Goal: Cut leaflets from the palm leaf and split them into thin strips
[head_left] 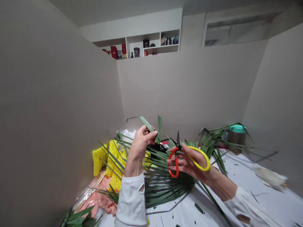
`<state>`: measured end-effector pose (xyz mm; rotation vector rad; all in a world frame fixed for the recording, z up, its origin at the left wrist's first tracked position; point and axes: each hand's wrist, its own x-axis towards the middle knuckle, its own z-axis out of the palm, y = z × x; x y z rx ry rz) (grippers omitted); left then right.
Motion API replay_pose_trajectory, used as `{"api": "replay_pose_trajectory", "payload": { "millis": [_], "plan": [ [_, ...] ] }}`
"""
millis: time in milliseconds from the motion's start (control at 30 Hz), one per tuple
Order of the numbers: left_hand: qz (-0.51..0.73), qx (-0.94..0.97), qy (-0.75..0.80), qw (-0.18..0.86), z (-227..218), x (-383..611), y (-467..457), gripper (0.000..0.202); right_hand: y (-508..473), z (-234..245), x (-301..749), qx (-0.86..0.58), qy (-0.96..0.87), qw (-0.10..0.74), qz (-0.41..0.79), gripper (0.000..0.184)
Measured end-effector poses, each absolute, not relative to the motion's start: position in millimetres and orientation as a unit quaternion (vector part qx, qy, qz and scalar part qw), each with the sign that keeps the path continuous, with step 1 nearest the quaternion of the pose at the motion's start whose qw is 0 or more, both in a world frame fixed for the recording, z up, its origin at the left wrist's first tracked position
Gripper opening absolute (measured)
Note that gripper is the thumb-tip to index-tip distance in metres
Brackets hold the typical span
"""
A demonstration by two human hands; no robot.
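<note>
Between the thumb and fingers of my left hand is a long green palm leaf strip, its thin end bent off to the left. My right hand holds scissors with one red and one yellow handle loop. Their dark blades are parted and point up, to the right of my left hand and apart from the strip. Below both hands spreads a large fan-shaped palm leaf, cut into many narrow strips. My left forearm hides part of it.
Yellow knitted pieces and salmon-coloured cloth in clear plastic lie at left. More palm leaves and a turquoise-lidded container stand at back right. Leaf scraps dot the white table. Walls enclose three sides.
</note>
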<state>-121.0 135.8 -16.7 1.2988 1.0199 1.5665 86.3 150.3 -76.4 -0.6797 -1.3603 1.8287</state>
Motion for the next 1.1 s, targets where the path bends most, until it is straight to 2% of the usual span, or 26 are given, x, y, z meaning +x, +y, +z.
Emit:
{"api": "replay_pose_trajectory", "payload": {
  "millis": [133,200,300,433,533,700,933,1100],
  "plan": [
    [0.651,0.509,0.362,0.431,-6,-111,123,0.019,110,-58,98,-0.295,-0.635,0.387,0.6,0.051],
    [0.66,0.509,0.333,0.44,2,-103,112,0.01,86,-48,101,-0.318,-0.688,0.399,0.516,0.036],
    [0.668,0.513,0.294,0.452,14,-88,91,0.013,58,-37,104,-0.339,-0.754,0.431,0.36,0.017],
    [0.664,0.521,0.27,0.463,24,-69,67,0.015,44,-33,114,-0.342,-0.793,0.485,0.137,0.013],
    [0.644,0.537,0.261,0.478,26,-58,57,0.015,45,-30,124,-0.37,-0.741,0.539,0.153,0.017],
    [0.581,0.582,0.271,0.5,25,-36,50,0.012,40,-16,129,-0.303,-0.651,0.636,0.283,0.029],
    [0.541,0.62,0.281,0.494,23,-16,54,0.012,31,-12,125,-0.309,-0.642,0.667,0.218,0.029],
    [0.544,0.612,0.293,0.493,24,-17,51,0.009,33,-11,130,-0.292,-0.639,0.658,0.271,0.024]
  ]
}}
